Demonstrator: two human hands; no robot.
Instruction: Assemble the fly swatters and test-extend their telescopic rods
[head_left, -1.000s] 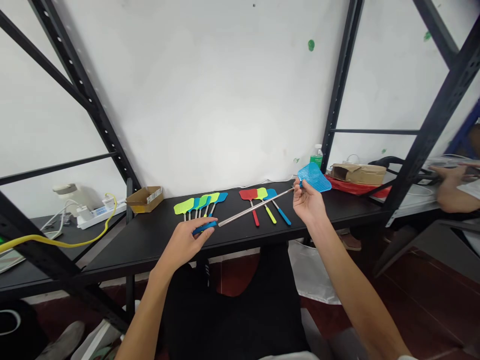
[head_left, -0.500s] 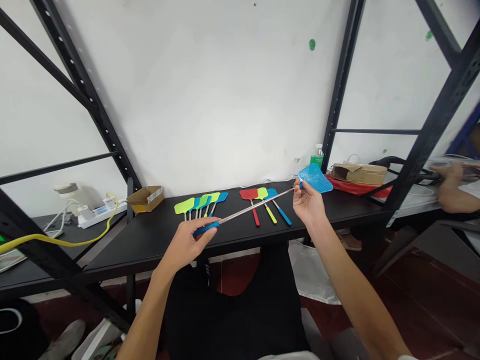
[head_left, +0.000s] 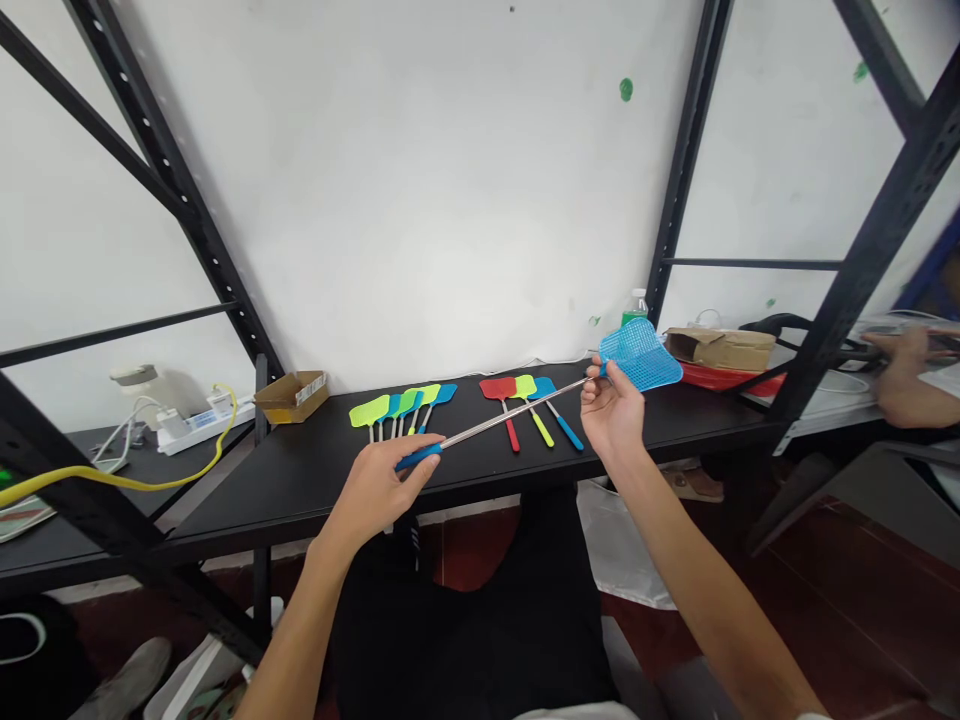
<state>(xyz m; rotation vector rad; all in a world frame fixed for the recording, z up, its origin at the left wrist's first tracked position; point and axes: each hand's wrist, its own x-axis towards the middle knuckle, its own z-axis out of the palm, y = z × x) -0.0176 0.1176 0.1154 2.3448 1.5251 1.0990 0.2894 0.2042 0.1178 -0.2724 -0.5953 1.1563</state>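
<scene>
A blue fly swatter (head_left: pixel 646 358) with a metal rod is held crosswise above the front of the black table. My left hand (head_left: pixel 381 487) is closed around its blue handle. At the other end, the fingers of my right hand (head_left: pixel 613 408) pinch the neck just below the mesh head. Behind the rod lie a red swatter (head_left: pixel 498 388), a yellow-green swatter (head_left: pixel 525 386) and another blue swatter (head_left: pixel 544 386), handles toward me. Further left is an overlapping row of several yellow-green and blue swatters (head_left: pixel 370 411), their handles partly hidden by my left hand.
The black table (head_left: pixel 300 480) runs between dark metal posts. On it are an open cardboard box (head_left: pixel 291 398) and a green bottle (head_left: pixel 634 304). A power strip (head_left: pixel 206 428) and yellow cable (head_left: pixel 150 487) lie left; a brown box (head_left: pixel 720 348) and another person's arm (head_left: pixel 904 380) are right.
The held swatter has turned slightly, with its mesh head now further right and showing a bend across it. Both hands keep their grip and have shifted only a little.
</scene>
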